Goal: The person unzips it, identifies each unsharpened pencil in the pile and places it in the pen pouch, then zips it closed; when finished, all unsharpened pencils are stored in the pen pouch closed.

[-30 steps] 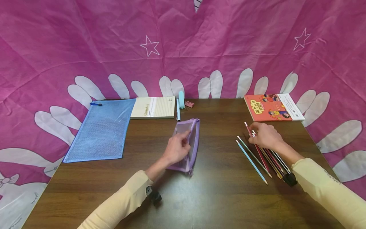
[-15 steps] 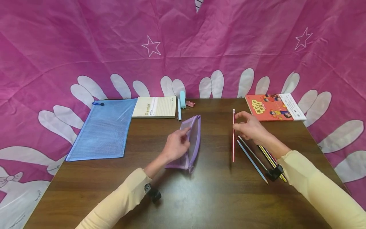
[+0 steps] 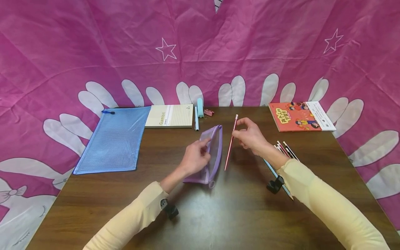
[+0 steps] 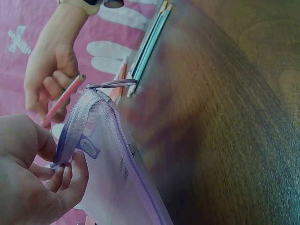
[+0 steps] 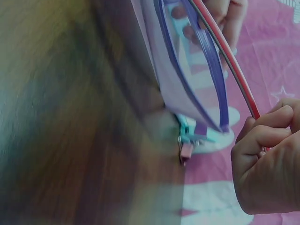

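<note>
Red between the thumb and fingers of the right hand [image 3: 251,137], a pencil [image 3: 230,145] is pinched near its eraser end, its body slanting down and leftward past the fingertips. It is held above the middle of the surface [image 3: 203,218], just beside a purple mesh pouch [image 3: 215,149], with a narrow gap between them in the head view. The left hand [image 3: 195,158] pinches the pouch by its zipped rim, and the mouth gapes toward the pencil. Under the right forearm lies a light-blue pencil [image 3: 269,168], partly hidden; more pencils [image 3: 284,150] lie beyond that forearm, toward the surface's right edge, their eraser ends showing. Farther out, a pale pen [image 3: 196,119], a small turquoise object [image 3: 200,107] and a pink clip [image 3: 208,113] sit near the middle of the far edge. A cream notebook [image 3: 172,116] lies left of them, touching a blue mesh folder [image 3: 112,142] along the left edge. An orange book [image 3: 293,117] rests at the far right corner.
</note>
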The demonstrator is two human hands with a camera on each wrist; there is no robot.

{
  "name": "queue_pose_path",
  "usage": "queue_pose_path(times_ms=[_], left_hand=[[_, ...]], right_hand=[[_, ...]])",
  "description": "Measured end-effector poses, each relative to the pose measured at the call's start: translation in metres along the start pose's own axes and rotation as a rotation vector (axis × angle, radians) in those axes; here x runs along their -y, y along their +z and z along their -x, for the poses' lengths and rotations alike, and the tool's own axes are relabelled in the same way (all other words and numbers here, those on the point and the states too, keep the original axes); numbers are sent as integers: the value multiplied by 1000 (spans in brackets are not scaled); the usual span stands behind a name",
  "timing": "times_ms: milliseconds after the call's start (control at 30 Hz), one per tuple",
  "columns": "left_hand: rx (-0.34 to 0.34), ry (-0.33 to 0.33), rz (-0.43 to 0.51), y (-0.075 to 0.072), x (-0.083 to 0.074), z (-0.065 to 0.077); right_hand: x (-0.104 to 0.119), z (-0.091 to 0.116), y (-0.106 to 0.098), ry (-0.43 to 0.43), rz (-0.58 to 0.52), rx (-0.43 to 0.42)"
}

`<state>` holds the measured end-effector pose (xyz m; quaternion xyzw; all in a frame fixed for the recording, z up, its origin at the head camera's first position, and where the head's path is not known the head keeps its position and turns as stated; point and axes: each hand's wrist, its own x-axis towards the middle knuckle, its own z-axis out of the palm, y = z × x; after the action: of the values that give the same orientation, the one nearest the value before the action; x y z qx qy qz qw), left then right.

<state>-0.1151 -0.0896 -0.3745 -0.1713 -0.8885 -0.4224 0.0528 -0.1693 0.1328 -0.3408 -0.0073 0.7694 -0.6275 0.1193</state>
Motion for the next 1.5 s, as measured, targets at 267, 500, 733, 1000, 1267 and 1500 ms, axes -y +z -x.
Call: queue_pose_path(times_ms=[267, 500, 733, 1000, 1267, 1500], left_hand=[[-13, 8, -9, 1, -2, -2], [-27, 3, -15, 2, -3, -4], [-51, 7, -3, 1, -2, -6], [-46, -17, 23, -1, -3, -3], [-71, -19, 35, -4, -1, -3], [-58, -19, 34, -3, -1, -3]], right_hand=[[1, -2, 32, 10, -30, -19], [-4, 1, 45, 47, 28, 9], [-3, 4, 54, 45, 128, 8], [-1, 1, 54, 32, 209, 36], [3, 4, 35, -30, 156, 90], [2, 7, -17, -25, 258, 109]])
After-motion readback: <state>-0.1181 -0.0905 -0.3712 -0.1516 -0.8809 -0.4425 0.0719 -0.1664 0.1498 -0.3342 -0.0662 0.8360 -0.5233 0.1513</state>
